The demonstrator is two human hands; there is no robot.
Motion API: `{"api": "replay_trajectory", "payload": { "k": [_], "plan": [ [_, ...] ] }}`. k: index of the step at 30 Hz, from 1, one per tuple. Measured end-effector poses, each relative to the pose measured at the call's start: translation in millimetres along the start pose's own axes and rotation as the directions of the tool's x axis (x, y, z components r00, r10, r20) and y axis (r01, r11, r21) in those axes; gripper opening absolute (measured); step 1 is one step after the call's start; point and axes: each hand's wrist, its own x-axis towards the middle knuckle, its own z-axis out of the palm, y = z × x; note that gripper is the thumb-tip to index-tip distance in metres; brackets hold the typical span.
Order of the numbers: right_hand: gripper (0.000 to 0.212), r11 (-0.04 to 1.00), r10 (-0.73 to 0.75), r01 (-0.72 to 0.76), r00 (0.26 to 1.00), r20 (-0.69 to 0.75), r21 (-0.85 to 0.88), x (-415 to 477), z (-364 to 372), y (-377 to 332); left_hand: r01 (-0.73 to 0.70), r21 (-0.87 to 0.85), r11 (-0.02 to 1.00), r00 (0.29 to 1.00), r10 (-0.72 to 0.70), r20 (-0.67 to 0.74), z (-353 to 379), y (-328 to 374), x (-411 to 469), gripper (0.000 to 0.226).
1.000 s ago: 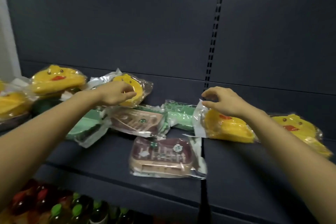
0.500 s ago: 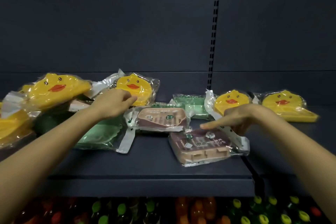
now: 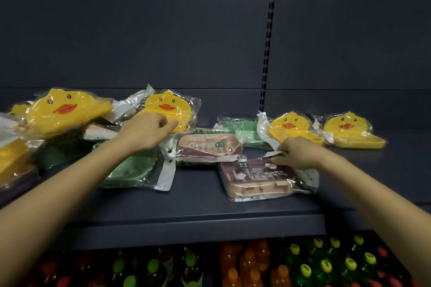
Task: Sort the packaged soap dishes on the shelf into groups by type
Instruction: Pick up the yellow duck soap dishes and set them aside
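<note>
Hands both sit on packages. My left hand [image 3: 144,131] is curled at the lower edge of a yellow duck soap dish [image 3: 168,108] propped toward the back left of the shelf [image 3: 186,212], thumb and forefinger pinching its wrapper. My right hand [image 3: 296,152] pinches the wrapper flap of a brown soap dish [image 3: 256,178] lying near the shelf's front edge. 1 green soap dish [image 3: 130,170] lies below my left wrist.
</note>
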Motion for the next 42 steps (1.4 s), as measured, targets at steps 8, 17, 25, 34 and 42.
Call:
{"api": "replay_trajectory", "payload": {
  "k": [8, 17, 25, 34, 42],
  "plan": [
    [0.031, 0.981, 0.088, -0.131, 0.957, -0.276, -0.142, -19.8, -45.4, 15.7, 0.162, 0.034, 0.986, 0.983, -0.164, 0.082, -5.8, 7.1, 6.1, 0.059],
    [0.034, 0.953, 0.239, -0.297, 0.86, -0.452, -0.061, -41.0, -77.9, 35.8, 0.229, -0.008, 0.973, 0.947, -0.22, 0.234, 0.8, 26.3, 10.6, 0.063],
    [0.035, 0.957, 0.224, -0.283, 0.858, -0.462, -0.062, -36.7, -65.3, 38.7, 0.3, -0.085, 0.95, 0.881, -0.243, 0.405, 11.8, 48.7, 5.7, 0.052],
    [0.029, 0.96, 0.248, -0.279, 0.877, -0.412, -0.014, -35.3, -50.2, 47.7, 0.279, -0.236, 0.931, 0.948, -0.227, 0.223, 27.3, 50.2, 1.7, 0.041],
    [0.042, 0.965, 0.256, -0.253, 0.882, -0.395, 0.06, -46.0, -46.8, 89.5, 0.156, -0.219, 0.963, 0.985, -0.167, -0.032, 18.4, 65.1, -4.9, 0.019]
  ]
}}
